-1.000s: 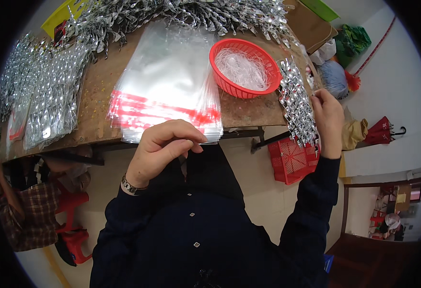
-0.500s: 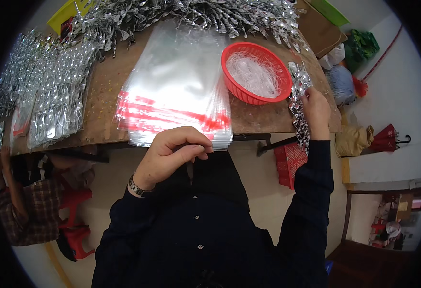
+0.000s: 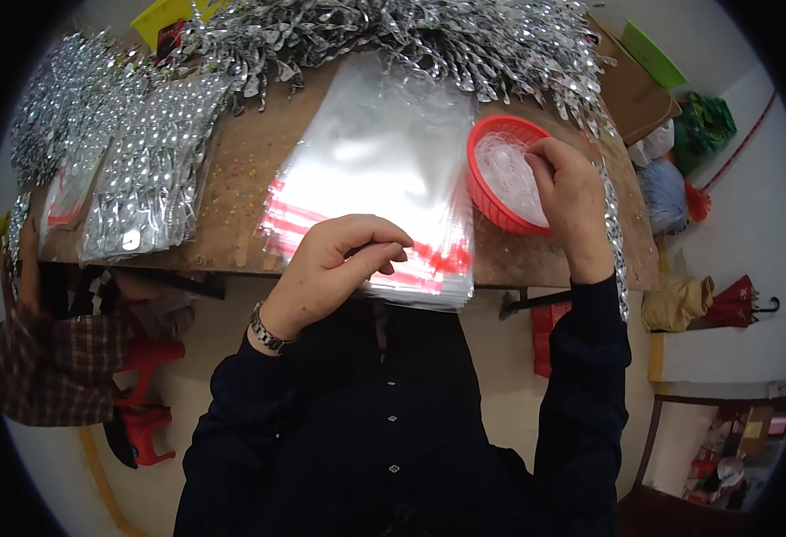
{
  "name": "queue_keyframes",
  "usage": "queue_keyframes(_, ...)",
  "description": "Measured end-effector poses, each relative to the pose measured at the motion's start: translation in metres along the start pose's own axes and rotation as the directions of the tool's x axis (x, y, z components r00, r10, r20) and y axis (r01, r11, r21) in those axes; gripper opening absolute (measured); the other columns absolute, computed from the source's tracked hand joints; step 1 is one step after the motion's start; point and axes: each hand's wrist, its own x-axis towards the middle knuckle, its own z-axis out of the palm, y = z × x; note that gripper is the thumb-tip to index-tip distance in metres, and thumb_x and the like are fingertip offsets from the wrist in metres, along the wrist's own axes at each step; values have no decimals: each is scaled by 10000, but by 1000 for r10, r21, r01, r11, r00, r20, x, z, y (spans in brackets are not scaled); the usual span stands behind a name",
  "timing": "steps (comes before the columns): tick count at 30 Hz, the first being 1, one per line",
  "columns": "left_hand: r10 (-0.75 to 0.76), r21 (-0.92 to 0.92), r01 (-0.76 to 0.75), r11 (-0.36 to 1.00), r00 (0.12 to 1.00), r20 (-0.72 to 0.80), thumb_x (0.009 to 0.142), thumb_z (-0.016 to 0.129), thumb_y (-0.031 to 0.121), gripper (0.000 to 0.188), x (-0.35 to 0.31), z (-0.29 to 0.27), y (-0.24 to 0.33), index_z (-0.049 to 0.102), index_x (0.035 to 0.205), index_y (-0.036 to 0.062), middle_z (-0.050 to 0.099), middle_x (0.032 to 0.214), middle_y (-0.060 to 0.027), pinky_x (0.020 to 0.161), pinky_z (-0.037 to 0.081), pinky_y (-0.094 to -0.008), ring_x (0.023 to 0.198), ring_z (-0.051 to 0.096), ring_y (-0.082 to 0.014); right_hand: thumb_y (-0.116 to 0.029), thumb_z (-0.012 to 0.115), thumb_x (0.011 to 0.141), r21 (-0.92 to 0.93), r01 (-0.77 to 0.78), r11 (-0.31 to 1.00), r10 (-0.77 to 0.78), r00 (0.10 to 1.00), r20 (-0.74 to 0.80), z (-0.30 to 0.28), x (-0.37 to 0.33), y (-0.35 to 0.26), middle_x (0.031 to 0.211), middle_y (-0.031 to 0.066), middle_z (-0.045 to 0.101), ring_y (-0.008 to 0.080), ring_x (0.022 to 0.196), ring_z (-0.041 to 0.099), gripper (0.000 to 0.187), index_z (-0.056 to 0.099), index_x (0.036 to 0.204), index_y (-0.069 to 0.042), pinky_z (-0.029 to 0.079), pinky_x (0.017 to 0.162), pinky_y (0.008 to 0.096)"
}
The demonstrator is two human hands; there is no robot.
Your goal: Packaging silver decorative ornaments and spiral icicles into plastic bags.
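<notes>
Over the red basket point(image 3: 503, 217) my right hand point(image 3: 572, 192) bends its fingers into a pinch at the rim, above a tangle of clear fine threads point(image 3: 511, 179). Whatever its fingertips hold is too small to make out. My left hand point(image 3: 344, 259), with a metal watch on the wrist, hovers by the near edge of a stack of clear plastic bags point(image 3: 371, 148) with red bands. Its thumb and forefinger are pressed together; anything between them cannot be seen. A silver twisted garland strand point(image 3: 614, 233) hangs over the table edge, partly behind my right wrist.
A large heap of silver garlands point(image 3: 411, 40) covers the table's far side. Packed bags of silver strands point(image 3: 147, 170) lie at left. A person in a checked shirt point(image 3: 62, 367) sits at the left, beside red stools point(image 3: 149, 434). A cardboard box point(image 3: 630, 94) stands at far right.
My right hand has left the silver strand and come over to the basket of threads. The left hand keeps its pinch. The whole view has shifted somewhat, with the table now further right.
</notes>
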Motion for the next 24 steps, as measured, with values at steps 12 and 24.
queue_keyframes(12,349,872,-130,471,936,-49,868,582,113,148,79,-86,-16,608,983,22,636,900,-146,682,483,-382,780,608,-304,-64,622,836,81,181,980,-187,980,62,15,26,-39,848,158,632,333,779,620,94,617,918,-19,483,671,373)
queue_keyframes(24,391,923,339,181,836,-384,874,495,137,218,169,-190,-71,590,1069,113,600,998,-202,732,521,-492,875,631,-398,-9,668,768,443,178,879,-292,934,204,-1,-42,-100,788,123,636,300,735,617,104,637,866,-24,464,663,373)
